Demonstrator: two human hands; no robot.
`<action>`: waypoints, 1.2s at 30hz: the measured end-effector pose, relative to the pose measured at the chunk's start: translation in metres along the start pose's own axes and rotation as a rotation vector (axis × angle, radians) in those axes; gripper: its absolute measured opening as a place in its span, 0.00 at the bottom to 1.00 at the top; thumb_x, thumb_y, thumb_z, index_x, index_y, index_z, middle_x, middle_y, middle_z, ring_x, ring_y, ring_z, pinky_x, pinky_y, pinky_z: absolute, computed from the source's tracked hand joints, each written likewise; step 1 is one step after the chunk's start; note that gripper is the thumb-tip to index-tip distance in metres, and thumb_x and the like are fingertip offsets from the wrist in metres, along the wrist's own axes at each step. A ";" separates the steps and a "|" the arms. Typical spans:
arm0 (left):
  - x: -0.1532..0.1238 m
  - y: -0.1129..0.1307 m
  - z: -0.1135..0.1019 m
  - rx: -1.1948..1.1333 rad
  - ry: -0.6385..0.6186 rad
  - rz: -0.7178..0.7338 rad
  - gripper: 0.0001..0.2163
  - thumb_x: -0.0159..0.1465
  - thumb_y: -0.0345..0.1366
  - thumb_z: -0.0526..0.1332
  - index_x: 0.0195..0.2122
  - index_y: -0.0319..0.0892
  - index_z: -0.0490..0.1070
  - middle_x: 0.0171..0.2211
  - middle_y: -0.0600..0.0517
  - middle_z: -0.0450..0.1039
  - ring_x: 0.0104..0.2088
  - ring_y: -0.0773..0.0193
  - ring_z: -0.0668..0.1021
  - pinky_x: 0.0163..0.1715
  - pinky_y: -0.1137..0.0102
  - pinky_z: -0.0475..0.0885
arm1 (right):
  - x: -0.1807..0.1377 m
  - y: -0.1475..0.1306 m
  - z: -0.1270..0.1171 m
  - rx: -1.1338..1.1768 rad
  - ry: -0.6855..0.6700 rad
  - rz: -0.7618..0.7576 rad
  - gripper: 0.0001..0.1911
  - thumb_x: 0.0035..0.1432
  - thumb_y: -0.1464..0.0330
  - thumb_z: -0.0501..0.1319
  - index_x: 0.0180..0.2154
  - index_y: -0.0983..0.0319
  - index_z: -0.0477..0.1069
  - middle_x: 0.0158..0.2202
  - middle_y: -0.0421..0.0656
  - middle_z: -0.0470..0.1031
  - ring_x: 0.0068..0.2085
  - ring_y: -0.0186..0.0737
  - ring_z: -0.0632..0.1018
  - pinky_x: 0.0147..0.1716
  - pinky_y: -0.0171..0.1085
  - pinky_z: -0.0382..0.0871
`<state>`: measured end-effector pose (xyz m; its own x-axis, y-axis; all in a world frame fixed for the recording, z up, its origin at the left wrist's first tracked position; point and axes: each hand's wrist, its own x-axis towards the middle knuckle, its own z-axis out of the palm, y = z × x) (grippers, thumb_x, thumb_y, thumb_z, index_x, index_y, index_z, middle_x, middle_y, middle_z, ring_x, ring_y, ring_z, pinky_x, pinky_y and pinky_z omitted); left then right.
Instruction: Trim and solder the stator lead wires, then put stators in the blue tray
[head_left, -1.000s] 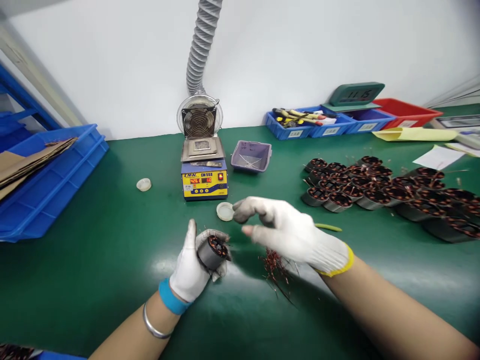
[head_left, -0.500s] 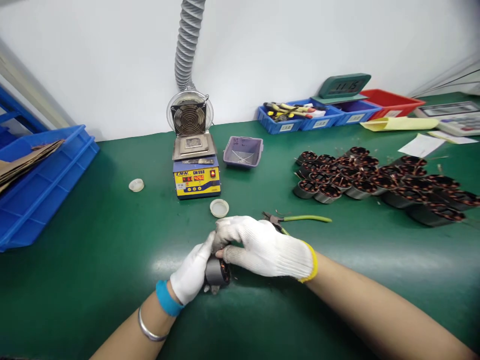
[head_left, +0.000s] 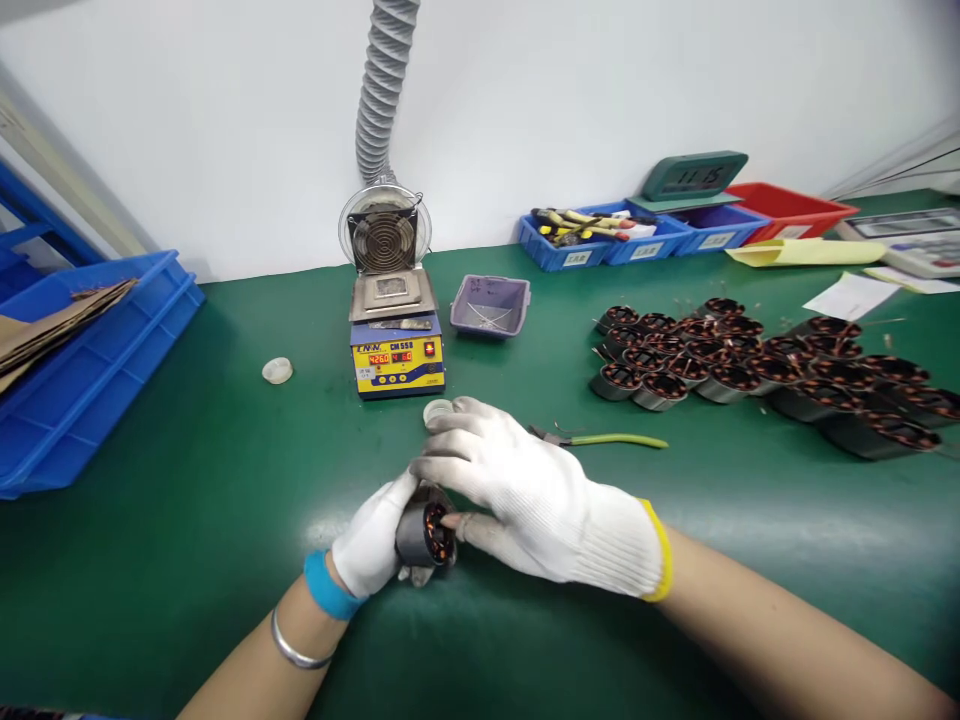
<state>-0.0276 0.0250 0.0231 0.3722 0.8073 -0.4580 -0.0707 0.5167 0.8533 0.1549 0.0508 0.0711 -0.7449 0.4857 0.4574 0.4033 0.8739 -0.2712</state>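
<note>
My left hand [head_left: 373,540], in a white glove with a blue cuff, is closed around a motor stator [head_left: 415,535]. The stator is a dark grey cylinder tilted on its side, its open end with copper windings facing right. My right hand [head_left: 517,480], in a white knit glove with a yellow cuff, reaches over the stator from the right. Its fingers are stretched out and apart near my left thumb, and its thumb tip is at the windings. A shallow white cap [head_left: 437,411] lies just beyond my right fingers, partly covered. Green-handled cutters [head_left: 615,440] lie behind my right hand.
A yellow and blue solder pot [head_left: 397,365] with a fume hose [head_left: 386,95] stands behind. Beside it are a purple tray [head_left: 491,307] and another white cap [head_left: 277,371]. Several stators [head_left: 731,380] fill the right. Blue bins [head_left: 577,258] stand behind; a blue crate [head_left: 97,370] is left.
My right hand has moved slightly right, its fingers spreading from a closer bunch and its thumb drawing away. More of the stator's wound end shows. The left hand keeps its hold.
</note>
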 end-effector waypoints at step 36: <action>0.004 0.001 0.007 0.308 0.077 0.222 0.10 0.52 0.38 0.65 0.31 0.42 0.65 0.23 0.55 0.67 0.21 0.68 0.69 0.22 0.72 0.64 | -0.005 -0.005 0.008 0.092 -0.234 0.603 0.07 0.59 0.70 0.53 0.36 0.58 0.69 0.35 0.38 0.75 0.34 0.39 0.74 0.27 0.34 0.55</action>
<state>-0.0200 0.0269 0.0244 0.3075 0.9149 -0.2614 0.1438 0.2268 0.9633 0.1527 0.0440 0.0629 -0.5025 0.8645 0.0089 0.7473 0.4395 -0.4984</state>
